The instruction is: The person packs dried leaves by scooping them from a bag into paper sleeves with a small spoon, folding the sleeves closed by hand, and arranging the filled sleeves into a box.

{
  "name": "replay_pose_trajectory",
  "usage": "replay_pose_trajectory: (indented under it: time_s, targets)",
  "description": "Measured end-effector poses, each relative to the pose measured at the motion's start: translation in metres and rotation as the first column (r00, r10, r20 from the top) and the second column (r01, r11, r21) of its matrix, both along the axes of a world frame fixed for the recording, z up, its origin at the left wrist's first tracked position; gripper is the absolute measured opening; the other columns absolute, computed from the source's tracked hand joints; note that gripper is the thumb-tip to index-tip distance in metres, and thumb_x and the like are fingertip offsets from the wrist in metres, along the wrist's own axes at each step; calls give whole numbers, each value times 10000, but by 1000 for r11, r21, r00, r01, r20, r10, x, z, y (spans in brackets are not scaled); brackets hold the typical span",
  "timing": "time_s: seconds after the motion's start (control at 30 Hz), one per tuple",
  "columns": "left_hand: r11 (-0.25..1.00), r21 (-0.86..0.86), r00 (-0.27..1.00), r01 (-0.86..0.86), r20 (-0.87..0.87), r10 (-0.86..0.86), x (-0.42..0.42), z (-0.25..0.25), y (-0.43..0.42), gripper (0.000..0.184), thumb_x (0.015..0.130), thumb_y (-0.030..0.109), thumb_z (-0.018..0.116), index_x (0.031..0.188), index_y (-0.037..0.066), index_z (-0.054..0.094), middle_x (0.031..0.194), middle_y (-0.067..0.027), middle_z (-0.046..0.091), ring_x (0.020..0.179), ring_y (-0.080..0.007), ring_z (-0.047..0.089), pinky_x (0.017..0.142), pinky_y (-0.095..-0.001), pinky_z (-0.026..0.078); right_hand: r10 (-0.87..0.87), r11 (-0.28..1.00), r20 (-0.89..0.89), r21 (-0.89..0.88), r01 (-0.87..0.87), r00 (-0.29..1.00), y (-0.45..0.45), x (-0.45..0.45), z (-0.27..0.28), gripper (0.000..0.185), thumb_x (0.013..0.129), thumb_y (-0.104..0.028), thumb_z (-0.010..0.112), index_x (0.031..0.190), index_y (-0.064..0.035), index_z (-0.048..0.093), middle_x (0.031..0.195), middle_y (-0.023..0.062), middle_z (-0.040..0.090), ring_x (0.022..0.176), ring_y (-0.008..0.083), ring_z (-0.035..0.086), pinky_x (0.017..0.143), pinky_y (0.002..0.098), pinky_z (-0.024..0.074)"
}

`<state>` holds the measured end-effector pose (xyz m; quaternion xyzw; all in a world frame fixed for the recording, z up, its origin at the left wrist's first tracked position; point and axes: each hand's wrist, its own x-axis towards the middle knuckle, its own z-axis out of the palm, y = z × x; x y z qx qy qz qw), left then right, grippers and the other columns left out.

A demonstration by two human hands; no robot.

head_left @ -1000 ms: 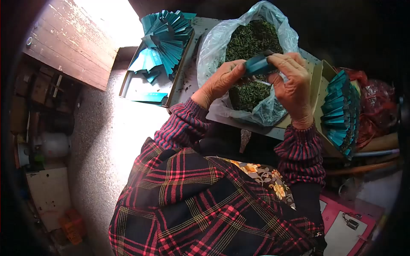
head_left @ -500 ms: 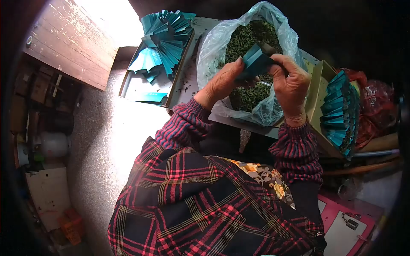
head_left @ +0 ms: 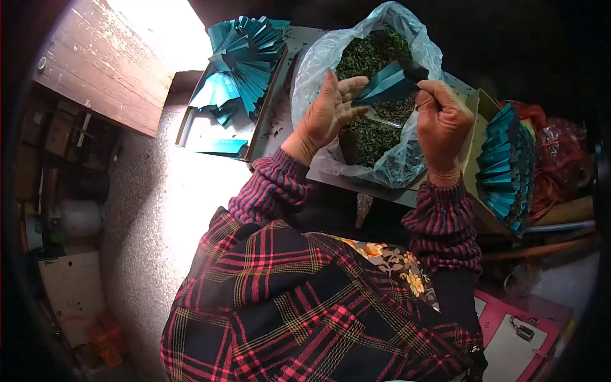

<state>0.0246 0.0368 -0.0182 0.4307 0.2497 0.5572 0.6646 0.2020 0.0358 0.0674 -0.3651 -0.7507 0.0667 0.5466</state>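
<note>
A folded teal packet (head_left: 389, 83) hangs over a clear plastic bag (head_left: 312, 79) of dark green dried leaves (head_left: 366, 143). My right hand (head_left: 443, 121) pinches the packet's right end between thumb and fingers. At its left end is my left hand (head_left: 328, 111), palm up with the fingers spread and the thumb raised, gripping nothing. Whether the fingertips touch the packet is unclear. A clear, shiny-edged object (head_left: 386, 121) lies on the leaves beneath the packet.
On the left, a shallow box (head_left: 184, 130) holds fanned teal packets (head_left: 245, 60). Another box (head_left: 472, 137) with teal packets (head_left: 503, 165) stands at the right, beside a red plastic bag (head_left: 560, 153). A wooden panel (head_left: 105, 63) is at upper left.
My left hand has let go of the packet and opened, moving slightly left. The packet has turned and shifted right and up, held by my right hand.
</note>
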Motion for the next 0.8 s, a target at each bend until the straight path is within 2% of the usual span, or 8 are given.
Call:
replay_pose_trajectory:
  time_s: [0.1,0.17,0.2,0.27,0.3,0.43,0.6,0.8]
  targets:
    - [995,38,994,88,-65,-85,2,5,-7,927,882,755,185,1383,9,413,1327,-81,517,1237,-176,447,1044,-374,331,1,1000,38,-8,0,999,3,0,-3,52,829,32,623,864,16,659,666,18,586,625,61,530,569,208,428]
    - [997,73,999,-27,-16,28,2,-1,-5,762,931,636,380,1353,6,454,1271,-66,552,1167,-159,495,1001,-337,382,-13,999,2,-37,13,1000,4,3,-1,51,829,31,626,864,18,660,667,12,589,627,56,525,566,204,422]
    - [997,74,1000,-21,-15,22,3,2,-5,762,931,636,380,1353,6,454,1271,-66,552,1167,-159,495,1001,-337,382,-19,998,-9,-63,19,1000,5,5,0,50,830,30,627,865,19,661,669,5,591,632,50,524,566,205,421]
    - [989,151,932,-3,-359,58,1,8,-6,580,908,457,603,1284,22,538,1138,-34,595,1037,-116,524,924,-288,418,-26,996,-40,-85,22,999,8,7,0,34,830,23,635,849,19,662,667,-15,590,633,34,511,560,200,408]
    - [988,157,959,-3,-280,48,6,12,-9,469,874,312,688,1218,12,579,1002,4,625,894,-87,557,825,-243,455,-26,996,-39,-87,23,999,9,7,0,34,830,23,635,849,19,662,667,-15,590,633,34,511,560,200,408]
    - [979,194,952,61,-306,1,6,-3,-1,447,884,338,675,1175,6,603,990,-9,645,877,-70,572,781,-238,474,-16,979,-46,-204,6,999,17,13,1,38,830,1,636,806,17,659,658,-33,568,624,31,494,547,190,384]
    - [991,60,957,120,-274,-99,2,0,-8,428,882,363,672,1099,-4,630,893,3,647,796,-63,578,687,-214,474,4,922,-151,-383,-62,989,25,21,1,69,832,-21,635,771,-1,661,650,-64,542,569,-3,432,500,171,322]
    - [993,24,970,115,-218,-107,1,-3,-7,447,884,363,670,1105,-22,614,902,-14,642,790,-74,587,681,-214,479,51,916,-138,-389,-102,989,33,28,-6,66,851,-35,629,850,3,683,664,-77,541,556,-16,415,485,157,303]
